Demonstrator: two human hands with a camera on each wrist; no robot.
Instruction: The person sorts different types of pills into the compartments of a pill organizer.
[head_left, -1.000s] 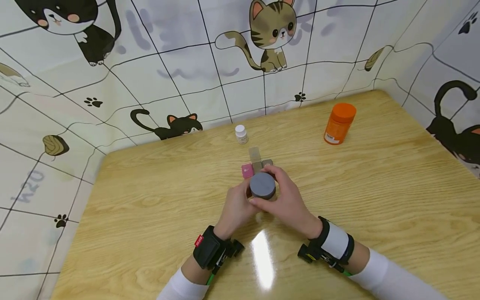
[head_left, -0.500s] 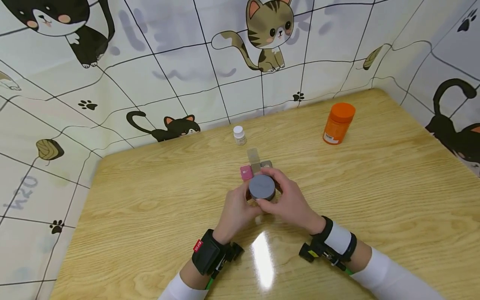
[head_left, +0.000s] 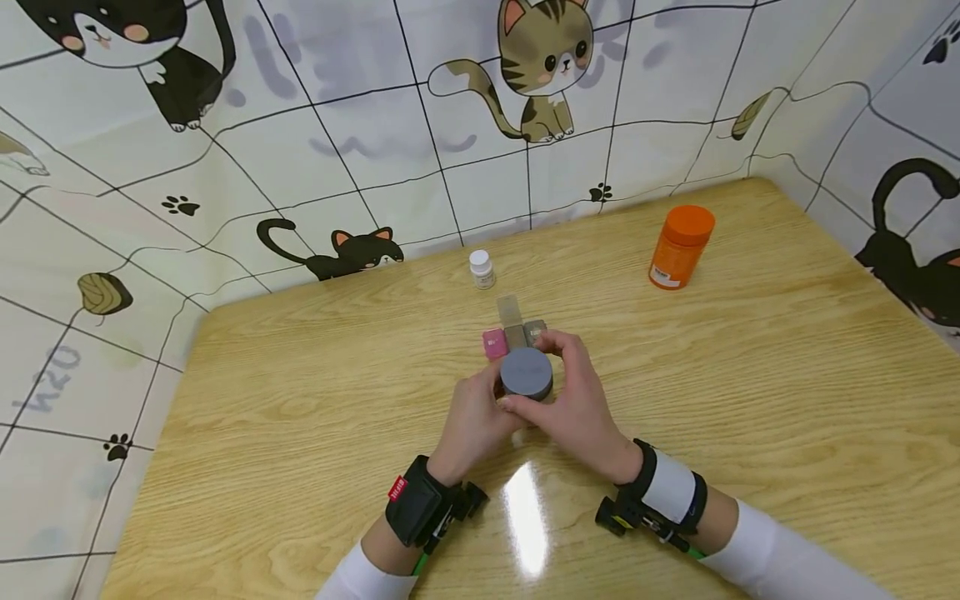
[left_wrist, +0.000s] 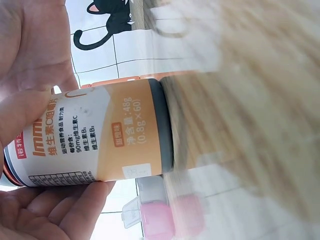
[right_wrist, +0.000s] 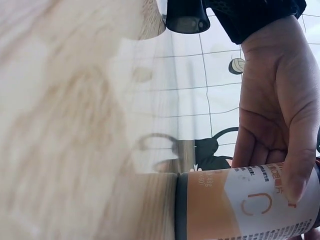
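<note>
A vitamin C bottle with an orange and white label (left_wrist: 115,130) stands upright on the table, its grey lid (head_left: 527,372) on top. My left hand (head_left: 474,417) grips the bottle's body, thumb across the label in the right wrist view. My right hand (head_left: 577,396) is at the lid, thumb on its near edge and index finger bent beside its far right edge. Just behind the bottle lies a small pill box, with a pink compartment (head_left: 495,342), a grey compartment (head_left: 534,330) and a clear flap (head_left: 509,310) standing open. The bottle and hands hide its front part.
A small white bottle (head_left: 482,269) stands behind the pill box. Farther right is an orange jar (head_left: 681,247) with an orange lid. The wooden table (head_left: 315,400) meets a wall covering (head_left: 360,158) printed with cats at the back. Light glares on the table in front of the hands.
My right index finger has bent more and shifted right along the lid's far side, uncovering more of the grey compartment. The bottle and my left hand stay in place.
</note>
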